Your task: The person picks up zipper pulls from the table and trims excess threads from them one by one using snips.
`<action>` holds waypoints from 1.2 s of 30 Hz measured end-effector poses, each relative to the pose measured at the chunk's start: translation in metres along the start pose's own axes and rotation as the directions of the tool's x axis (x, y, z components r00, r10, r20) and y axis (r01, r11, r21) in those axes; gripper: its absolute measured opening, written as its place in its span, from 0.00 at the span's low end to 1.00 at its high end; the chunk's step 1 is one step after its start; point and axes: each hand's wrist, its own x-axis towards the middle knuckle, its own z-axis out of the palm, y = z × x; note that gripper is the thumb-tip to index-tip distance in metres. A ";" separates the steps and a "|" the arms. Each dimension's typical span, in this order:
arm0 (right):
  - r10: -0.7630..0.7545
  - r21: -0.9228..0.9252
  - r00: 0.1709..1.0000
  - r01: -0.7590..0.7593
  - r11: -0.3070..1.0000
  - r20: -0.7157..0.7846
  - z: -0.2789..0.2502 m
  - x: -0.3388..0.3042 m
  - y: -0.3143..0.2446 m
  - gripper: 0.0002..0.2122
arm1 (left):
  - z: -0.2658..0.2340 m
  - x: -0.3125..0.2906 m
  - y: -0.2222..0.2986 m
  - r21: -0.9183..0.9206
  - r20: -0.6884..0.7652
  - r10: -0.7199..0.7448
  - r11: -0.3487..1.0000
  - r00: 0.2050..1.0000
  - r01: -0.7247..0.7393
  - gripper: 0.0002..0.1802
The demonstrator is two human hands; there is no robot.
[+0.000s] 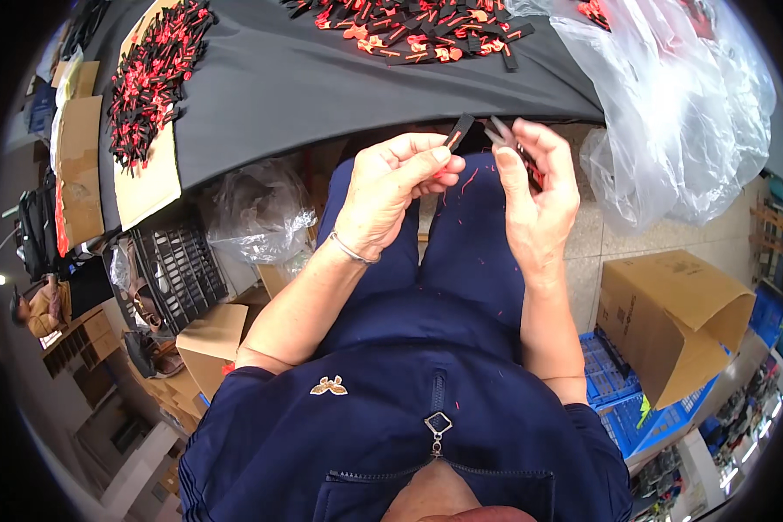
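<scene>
Between the thumb and fingers of my left hand (383,187) is a black fabric tab (459,132) with an orange line on it. A bit of red shows under those fingers. My right hand (544,204) is closed around small thread snips (499,130), their two blades pointing up toward the tab but apart from it. The snips' handle is mostly hidden by my fingers. Both hands are over my lap, just in front of the table edge. Red thread scraps (468,181) lie on my dark blue trousers.
A dark cloth covers the table (278,96). On it lie a heap of black and red tabs (418,35) and another heap (157,78) on a cardboard sheet (152,193). Clear plastic bags (670,113) hang at the right, above an open carton (670,317) on blue crates (613,374).
</scene>
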 end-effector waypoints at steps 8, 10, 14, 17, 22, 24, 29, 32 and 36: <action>-0.362 -0.418 0.928 0.363 0.833 0.085 -0.001 -0.008 0.007 0.12 | 0.010 0.000 -0.005 -0.075 0.033 0.058 0.996 0.998 -0.055 0.13; -0.391 -0.437 0.917 0.383 0.814 0.075 -0.001 -0.006 0.005 0.12 | 0.011 0.000 -0.004 -0.058 0.031 0.072 0.996 0.997 -0.070 0.13; -0.397 -0.441 0.914 0.389 0.809 0.080 0.001 -0.005 0.008 0.11 | 0.010 0.000 -0.004 -0.062 0.029 0.066 0.996 0.997 -0.064 0.12; -0.387 -0.431 0.919 0.379 0.819 0.072 0.002 -0.004 0.009 0.11 | 0.009 0.000 -0.004 -0.057 0.036 0.059 0.997 0.998 -0.057 0.11; -0.429 -0.412 0.901 0.415 0.811 0.062 0.004 -0.002 0.015 0.10 | 0.007 0.002 -0.004 -0.062 0.052 0.072 0.996 0.996 -0.068 0.11; -0.426 -0.417 0.902 0.413 0.809 0.068 0.005 -0.001 0.014 0.10 | 0.006 0.002 -0.003 -0.045 0.047 0.066 0.997 0.997 -0.064 0.11; -0.463 -0.428 0.883 0.447 0.786 0.072 0.006 0.001 0.018 0.10 | 0.003 0.005 -0.005 -0.038 0.033 0.064 0.997 0.997 -0.063 0.10; -0.516 -0.479 0.852 0.491 0.727 0.090 0.007 0.003 0.020 0.09 | 0.004 0.004 -0.004 -0.028 0.020 0.056 0.998 0.998 -0.055 0.09; -0.534 -0.487 0.839 0.511 0.709 0.103 0.007 0.002 0.021 0.09 | 0.005 0.003 -0.004 -0.022 0.004 0.055 0.998 0.999 -0.054 0.08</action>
